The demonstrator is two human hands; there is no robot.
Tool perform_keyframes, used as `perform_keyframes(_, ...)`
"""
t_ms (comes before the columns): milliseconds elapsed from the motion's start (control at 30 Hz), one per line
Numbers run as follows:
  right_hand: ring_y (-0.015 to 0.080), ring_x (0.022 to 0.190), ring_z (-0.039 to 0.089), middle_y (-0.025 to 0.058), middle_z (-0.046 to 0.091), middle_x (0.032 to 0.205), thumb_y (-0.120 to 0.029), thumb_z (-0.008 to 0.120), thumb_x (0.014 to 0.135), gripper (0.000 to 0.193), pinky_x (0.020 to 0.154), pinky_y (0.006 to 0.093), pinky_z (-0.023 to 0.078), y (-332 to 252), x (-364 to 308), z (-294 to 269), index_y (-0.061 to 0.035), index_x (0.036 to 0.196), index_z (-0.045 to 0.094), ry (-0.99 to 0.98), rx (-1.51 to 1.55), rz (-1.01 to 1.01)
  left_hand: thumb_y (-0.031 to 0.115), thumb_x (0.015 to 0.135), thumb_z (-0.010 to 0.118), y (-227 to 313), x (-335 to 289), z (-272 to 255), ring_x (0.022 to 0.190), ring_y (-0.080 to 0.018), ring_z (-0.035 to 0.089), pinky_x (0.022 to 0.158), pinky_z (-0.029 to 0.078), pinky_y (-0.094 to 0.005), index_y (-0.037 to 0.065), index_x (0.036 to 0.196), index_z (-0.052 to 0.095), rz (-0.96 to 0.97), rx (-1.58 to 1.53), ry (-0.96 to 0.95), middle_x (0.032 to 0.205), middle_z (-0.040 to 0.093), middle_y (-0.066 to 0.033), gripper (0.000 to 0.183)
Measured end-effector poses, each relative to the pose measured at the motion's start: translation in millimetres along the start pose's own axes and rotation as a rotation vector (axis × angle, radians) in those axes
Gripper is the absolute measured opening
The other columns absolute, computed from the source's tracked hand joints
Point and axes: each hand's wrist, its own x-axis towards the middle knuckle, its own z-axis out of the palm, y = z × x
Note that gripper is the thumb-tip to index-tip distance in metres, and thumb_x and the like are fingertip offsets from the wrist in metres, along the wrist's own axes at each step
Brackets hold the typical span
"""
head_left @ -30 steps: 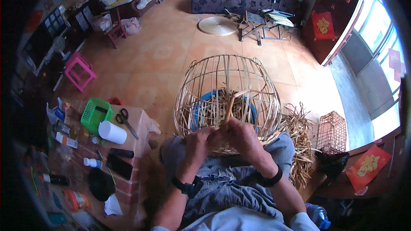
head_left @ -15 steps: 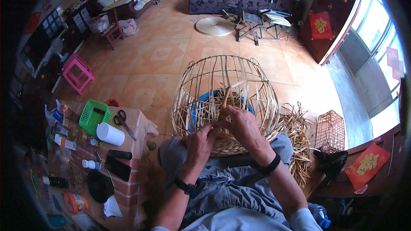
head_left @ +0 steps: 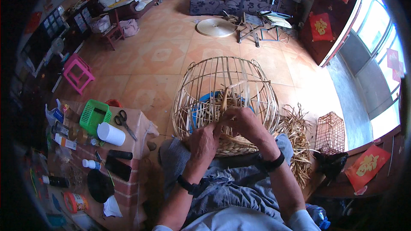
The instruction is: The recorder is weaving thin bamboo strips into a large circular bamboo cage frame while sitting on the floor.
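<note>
While the right hand is curled at the lower end of a pale strand, the strand is pinched in its bunched fingers. Close against it the left hand is held, its fingertips bent inward; whether anything is gripped there cannot be told, since the tips are hidden. Above the hands the strand is seen standing upright, its upper part bent over to the right.

Both hands are placed over the near side of the basket, which is set at the knees, in front of the lap. Its near band is closely woven, while the rest is formed of open, bowed ribs. Through these ribs a blue basin is glimpsed, with dry strips heaped in it. A dark watch is worn on the left wrist and a black band on the right.

Beside the right knee a straw pile is spread, and past it a wire basket is stood on the floor. To the left, scissors, a white cup, a green basket and a phone are laid out on a table. Farther off, a pink stool and a round disc are seen.
</note>
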Motion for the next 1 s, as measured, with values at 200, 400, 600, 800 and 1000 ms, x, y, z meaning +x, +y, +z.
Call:
perform_keyframes(200,0.0181,0.078,0.075,0.0144,0.073,0.085,-0.008,0.079,0.092,0.019,0.068,0.0337,0.061,15,0,22,0.0024,0.100,0.066,0.229,0.036,0.022,0.028,0.104,0.067,8,6,-8,0.083,-0.0433,0.076,0.072,0.059,-0.0527,0.009,0.109,0.078,-0.030,0.159,-0.040,0.086,0.076,-0.0219,0.023)
perform_keyframes(400,0.0165,0.084,0.075,0.0111,0.073,0.092,-0.001,0.078,0.092,0.037,0.073,0.0348,0.062,25,-13,42,-0.0012,0.122,0.057,0.105,0.704,-0.043,0.018,0.099,0.068,3,10,4,0.087,-0.0439,0.077,0.077,0.061,-0.0532,0.008,0.106,0.078,-0.018,0.247,-0.058,0.088,0.077,-0.0242,0.015)
perform_keyframes(600,0.0423,0.086,0.076,0.0221,0.073,0.099,-0.006,0.064,0.102,0.019,0.067,0.0467,0.061,17,-16,36,-0.0033,0.117,0.053,0.124,-0.405,-0.379,0.020,0.100,0.067,-7,6,5,0.083,-0.0440,0.077,0.073,0.061,-0.0540,0.009,0.102,0.079,0.054,0.211,-0.023,0.087,0.077,-0.0241,0.016)
perform_keyframes(800,0.0408,0.072,0.072,0.0235,0.066,0.088,-0.009,0.063,0.098,0.020,0.056,0.0507,0.053,14,12,10,-0.0010,0.113,0.054,-0.040,-0.709,-0.457,0.030,0.104,0.067,6,6,-3,0.086,-0.0455,0.075,0.074,0.059,-0.0554,0.016,0.114,0.079,-0.002,0.170,-0.077,0.089,0.076,-0.0213,0.021)
perform_keyframes(1000,0.0340,0.078,0.072,0.0163,0.064,0.089,-0.006,0.066,0.092,0.022,0.063,0.0448,0.057,-7,11,4,0.0003,0.110,0.056,0.058,-0.826,-0.726,0.040,0.110,0.056,1,1,6,0.079,-0.0399,0.076,0.070,0.059,-0.0503,0.009,0.109,0.077,0.086,0.146,0.024,0.081,0.075,-0.0182,0.038)
